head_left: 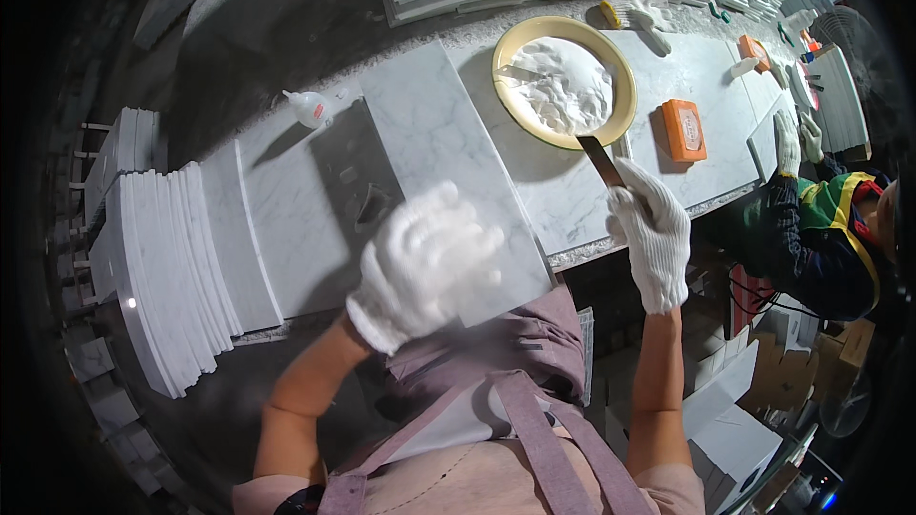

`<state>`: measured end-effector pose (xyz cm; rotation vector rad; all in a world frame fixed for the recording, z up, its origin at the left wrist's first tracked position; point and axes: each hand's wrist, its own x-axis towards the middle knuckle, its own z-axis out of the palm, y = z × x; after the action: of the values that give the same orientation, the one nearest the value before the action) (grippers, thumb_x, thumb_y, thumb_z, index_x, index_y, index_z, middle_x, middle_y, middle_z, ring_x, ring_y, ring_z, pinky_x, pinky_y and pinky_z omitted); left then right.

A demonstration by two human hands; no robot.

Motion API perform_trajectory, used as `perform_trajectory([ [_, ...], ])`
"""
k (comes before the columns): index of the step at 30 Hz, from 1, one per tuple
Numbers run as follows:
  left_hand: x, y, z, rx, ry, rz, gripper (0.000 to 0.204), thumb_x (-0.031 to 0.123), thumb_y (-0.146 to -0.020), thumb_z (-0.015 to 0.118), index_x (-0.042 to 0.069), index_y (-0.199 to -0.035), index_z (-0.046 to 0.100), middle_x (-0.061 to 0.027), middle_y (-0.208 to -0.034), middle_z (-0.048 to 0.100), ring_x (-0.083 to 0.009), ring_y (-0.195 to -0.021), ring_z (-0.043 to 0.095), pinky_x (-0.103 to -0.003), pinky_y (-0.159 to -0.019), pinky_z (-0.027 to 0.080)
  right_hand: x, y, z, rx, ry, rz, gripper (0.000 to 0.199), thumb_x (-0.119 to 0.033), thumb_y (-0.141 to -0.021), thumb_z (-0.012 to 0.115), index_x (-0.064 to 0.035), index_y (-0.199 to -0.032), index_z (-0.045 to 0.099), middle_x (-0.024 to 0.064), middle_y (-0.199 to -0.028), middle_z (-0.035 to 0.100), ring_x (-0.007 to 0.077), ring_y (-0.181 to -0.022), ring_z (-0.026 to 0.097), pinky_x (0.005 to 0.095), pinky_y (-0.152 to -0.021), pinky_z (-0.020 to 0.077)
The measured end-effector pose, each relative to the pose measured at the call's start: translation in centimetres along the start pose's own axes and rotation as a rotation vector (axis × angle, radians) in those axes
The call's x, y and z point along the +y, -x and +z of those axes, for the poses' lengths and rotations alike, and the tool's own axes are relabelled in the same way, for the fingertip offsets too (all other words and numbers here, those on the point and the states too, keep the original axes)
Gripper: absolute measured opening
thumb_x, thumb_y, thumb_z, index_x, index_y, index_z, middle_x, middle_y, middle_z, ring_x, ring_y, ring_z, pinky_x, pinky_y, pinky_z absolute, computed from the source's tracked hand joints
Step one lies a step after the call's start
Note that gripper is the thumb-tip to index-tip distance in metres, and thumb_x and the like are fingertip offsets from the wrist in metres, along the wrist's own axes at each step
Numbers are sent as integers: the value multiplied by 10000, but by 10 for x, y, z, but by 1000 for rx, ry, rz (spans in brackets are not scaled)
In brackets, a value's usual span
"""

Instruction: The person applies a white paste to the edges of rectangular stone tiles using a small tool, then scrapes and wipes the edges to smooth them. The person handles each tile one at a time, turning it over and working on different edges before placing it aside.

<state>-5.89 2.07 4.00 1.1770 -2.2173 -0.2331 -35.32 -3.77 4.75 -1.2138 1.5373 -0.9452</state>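
My left hand (425, 262), in a white knit glove, rests on the near end of a white marble tile (444, 148) and holds its lower edge; the glove is blurred. Gloved in white as well, my right hand (652, 229) grips the handle of a flat metal scraper (601, 160). The scraper's blade tip reaches the near rim of a round yellow basin (508, 43) that holds white powder or paste. The tile lies lengthwise on the marble bench top (572, 200), left of the basin.
A fanned stack of marble tiles (172, 267) stands at the left. A small white squeeze bottle (310, 110) lies behind the tile. Two orange blocks (683, 129) and spare gloves (639, 10) lie further right. A person in a striped sleeve (825, 229) works at the right.
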Motion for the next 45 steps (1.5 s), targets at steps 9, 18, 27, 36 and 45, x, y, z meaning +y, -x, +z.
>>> perform_trajectory([
  [9, 8, 8, 42, 118, 21, -23, 298, 308, -1017, 680, 114, -1227, 764, -84, -1269, 713, -314, -1297, 622, -554, -1155, 450, -6, -64, 36, -99, 373, -134, 285, -159, -1006, 735, -33, -1261, 744, 41, -828, 715, 74, -648, 640, 246, -574, 497],
  [18, 4, 9, 42, 107, 50, -35, 289, 322, -1033, 649, 117, -1198, 768, -74, -1249, 716, -317, -1284, 624, -544, -1153, 450, -4, -93, 50, -144, 448, -139, 292, -214, -1018, 689, -18, -1222, 759, 45, -729, 686, 104, -615, 615, 290, -604, 505],
  [27, 1, 10, 43, 136, 93, -34, 288, 314, -1002, 664, 123, -1187, 777, -68, -1239, 721, -311, -1257, 629, -549, -1140, 468, -13, -85, 46, -146, 150, 89, 320, -244, -1017, 715, -41, -1260, 763, -19, -776, 675, 20, -591, 543, 200, -482, 385],
  [36, 2, 9, 43, 228, 23, -14, 278, 278, -928, 667, 149, -1119, 824, -60, -1152, 750, -280, -1207, 679, -534, -1135, 505, -50, -50, 81, -320, -74, 161, 326, -253, -1018, 707, -74, -1286, 756, -13, -828, 708, 36, -615, 601, 192, -497, 430],
  [45, 0, 8, 39, 191, 65, -14, 299, 289, -933, 663, 116, -1123, 816, -61, -1154, 752, -286, -1207, 681, -543, -1135, 510, -46, -54, 130, -368, 26, -39, 292, -114, -1023, 669, -4, -1288, 726, 3, -861, 703, 40, -645, 601, 217, -594, 498],
])
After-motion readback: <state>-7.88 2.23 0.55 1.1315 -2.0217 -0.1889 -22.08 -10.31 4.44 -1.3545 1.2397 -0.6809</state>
